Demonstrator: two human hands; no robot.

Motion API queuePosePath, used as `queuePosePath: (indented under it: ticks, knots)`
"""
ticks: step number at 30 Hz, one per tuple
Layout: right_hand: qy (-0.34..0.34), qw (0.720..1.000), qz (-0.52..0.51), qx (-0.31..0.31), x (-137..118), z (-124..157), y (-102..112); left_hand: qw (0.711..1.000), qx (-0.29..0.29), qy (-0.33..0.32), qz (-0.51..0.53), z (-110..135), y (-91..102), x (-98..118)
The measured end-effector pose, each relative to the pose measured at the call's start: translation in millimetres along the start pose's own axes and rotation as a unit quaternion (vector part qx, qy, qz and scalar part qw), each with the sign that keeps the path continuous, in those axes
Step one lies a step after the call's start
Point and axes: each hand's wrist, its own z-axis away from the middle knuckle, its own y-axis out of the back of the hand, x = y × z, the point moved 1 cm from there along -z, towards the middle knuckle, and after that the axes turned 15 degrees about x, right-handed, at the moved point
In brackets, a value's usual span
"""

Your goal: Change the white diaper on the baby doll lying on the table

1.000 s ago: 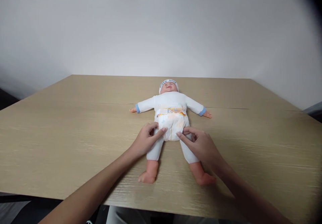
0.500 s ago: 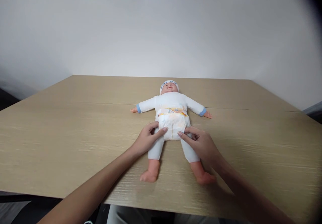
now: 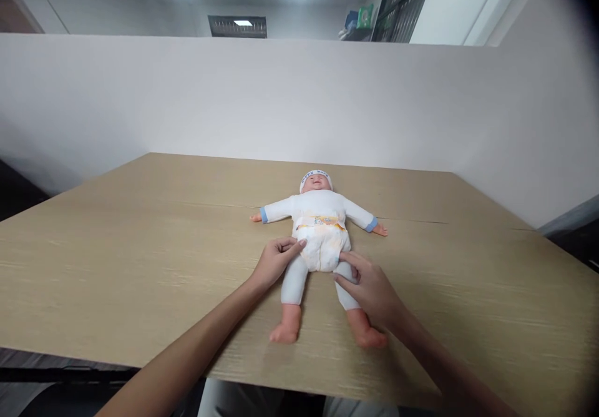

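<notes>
A baby doll (image 3: 321, 211) in a white suit and cap lies on its back in the middle of the wooden table (image 3: 140, 248), arms spread, feet towards me. A white diaper (image 3: 322, 245) with a printed waistband is wrapped round its hips. My left hand (image 3: 275, 260) pinches the diaper's edge at the doll's right hip. My right hand (image 3: 369, 289) lies over the doll's other thigh, with its fingertips pinched on the diaper's opposite leg edge.
A white partition wall (image 3: 187, 98) stands along the far edge of the table. Beyond it are ceiling lights and a dark window frame (image 3: 402, 5). The table's near edge runs just in front of my forearms.
The camera has tilted up and back, so the doll sits lower and smaller in view. Both hands stay at the diaper's leg edges; the right hand's fingers have curled in a little.
</notes>
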Motion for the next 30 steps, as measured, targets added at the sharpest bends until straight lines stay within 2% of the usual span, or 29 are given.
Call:
queuePosePath:
  ticks: [3, 6, 8, 10, 13, 14, 16, 20, 23, 25, 27, 30]
  knots:
    - [-0.028, 0.999, -0.010, -0.035, -4.7, 11.0, 17.0, 0.999, -0.041, 0.028, -0.008, -4.0, 12.6, 12.1]
    - [-0.068, 0.996, -0.012, -0.060, -7.3, 17.1, 40.2, 0.993, -0.088, -0.020, -0.072, -15.4, 32.4, 29.3]
    - [-0.073, 0.996, 0.002, -0.052, -1.0, 10.6, 52.0, 0.983, -0.062, -0.081, -0.154, -27.2, 44.7, 37.1]
    - [-0.040, 0.998, 0.039, -0.002, 13.2, -7.4, 56.8, 0.951, 0.004, -0.158, -0.265, -42.0, 51.6, 39.9]
    - [0.058, 0.981, 0.138, 0.127, 41.0, -49.8, 48.6, 0.868, 0.090, -0.252, -0.418, -67.6, 47.2, 36.2]
    - [0.083, 0.973, 0.165, 0.136, 49.4, -65.1, 41.9, 0.849, 0.101, -0.258, -0.450, -76.3, 42.4, 33.9]
    - [0.081, 0.966, 0.215, 0.118, 62.6, -92.9, 26.2, 0.834, 0.108, -0.238, -0.486, -91.5, 30.8, 29.5]
    - [0.032, 0.969, 0.232, 0.074, 69.5, -123.6, 2.6, 0.839, 0.136, -0.190, -0.492, -101.0, 12.1, 30.4]
    - [0.023, 0.972, 0.221, 0.073, 62.6, -121.6, 3.0, 0.848, 0.148, -0.163, -0.481, -81.7, 8.4, 40.4]
    - [0.021, 0.976, 0.204, 0.077, 54.8, -109.6, 13.3, 0.859, 0.146, -0.143, -0.470, -54.0, 9.5, 48.9]
    - [0.024, 0.980, 0.183, 0.075, 45.3, -89.9, 30.8, 0.879, 0.151, -0.111, -0.439, -13.4, 10.0, 54.6]
    - [0.060, 0.989, 0.120, 0.055, 29.4, -47.4, 65.8, 0.927, 0.174, -0.068, -0.326, 71.5, 5.0, 48.3]
